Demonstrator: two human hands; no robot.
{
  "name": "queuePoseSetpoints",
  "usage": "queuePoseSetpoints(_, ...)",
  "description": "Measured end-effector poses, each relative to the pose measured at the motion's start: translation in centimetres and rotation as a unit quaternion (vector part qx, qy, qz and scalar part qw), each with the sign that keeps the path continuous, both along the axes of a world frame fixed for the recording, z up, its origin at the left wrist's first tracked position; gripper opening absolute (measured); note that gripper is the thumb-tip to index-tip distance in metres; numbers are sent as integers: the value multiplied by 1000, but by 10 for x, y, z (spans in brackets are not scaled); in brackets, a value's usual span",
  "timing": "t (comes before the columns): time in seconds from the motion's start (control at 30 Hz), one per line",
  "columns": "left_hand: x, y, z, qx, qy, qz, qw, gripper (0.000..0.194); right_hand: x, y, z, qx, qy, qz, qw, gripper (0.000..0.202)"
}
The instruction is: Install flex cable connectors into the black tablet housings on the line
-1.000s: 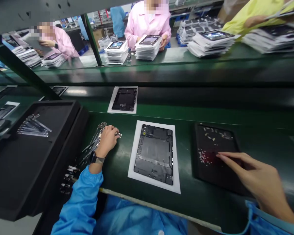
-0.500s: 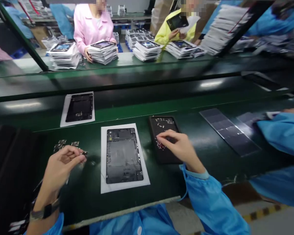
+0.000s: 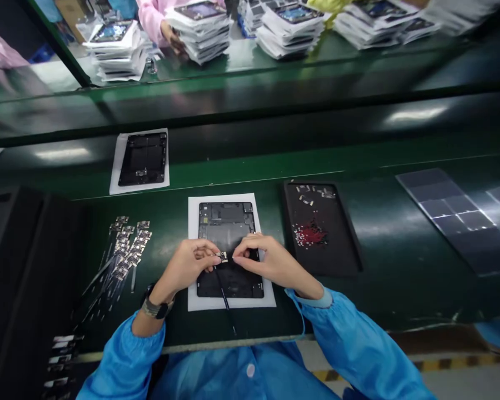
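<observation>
Between the fingertips of my left hand [image 3: 195, 260] is a small circuit board [image 3: 222, 257], with a thin dark cable [image 3: 225, 297] hanging down from it. My right hand [image 3: 266, 256] is pinched just right of the board; what its fingertips hold, if anything, is too small to make out. Both hands are above an opened black tablet housing [image 3: 229, 283], which lies on a white foam sheet [image 3: 194, 303]. To the left lies a pile of similar small boards with cables [image 3: 129, 247]. On the right a black tray [image 3: 341, 250] holds tiny red-and-white parts [image 3: 310, 234] and several small metallic pieces.
Another tablet housing [image 3: 144, 158] on a white sheet lies farther back. Clear plastic strips [image 3: 450, 205] lie at the right. A black box [image 3: 25, 278] stands at the left. Across the bench, a person in pink [image 3: 154, 22] is near stacks of tablets [image 3: 200, 33].
My left hand has carried a board from the pile to above the tablet housing. My right hand has moved left from the tray to beside the board. The view has tilted down.
</observation>
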State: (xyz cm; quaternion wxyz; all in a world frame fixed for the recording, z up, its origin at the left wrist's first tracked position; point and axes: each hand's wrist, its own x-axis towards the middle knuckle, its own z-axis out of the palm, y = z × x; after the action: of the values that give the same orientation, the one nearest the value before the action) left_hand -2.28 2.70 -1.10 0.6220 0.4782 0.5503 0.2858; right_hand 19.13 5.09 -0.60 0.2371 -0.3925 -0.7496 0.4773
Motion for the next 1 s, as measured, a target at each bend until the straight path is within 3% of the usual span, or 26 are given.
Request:
queuePoseSetpoints(0.57, 0, -3, -3, 74, 81, -65, 992, 3, -7, -4, -13, -18, -55, 15, 998, 10)
queuePoseSetpoints(0.77, 1, -4, -3, 112, 121, -86, 983, 6, -7, -3, -12, -67, -65, 36, 995, 14)
queuePoseSetpoints(1.0, 1, -4, -5, 134, 148, -105, 974, 7, -9, -3, -15, -71, -78, 34, 994, 13)
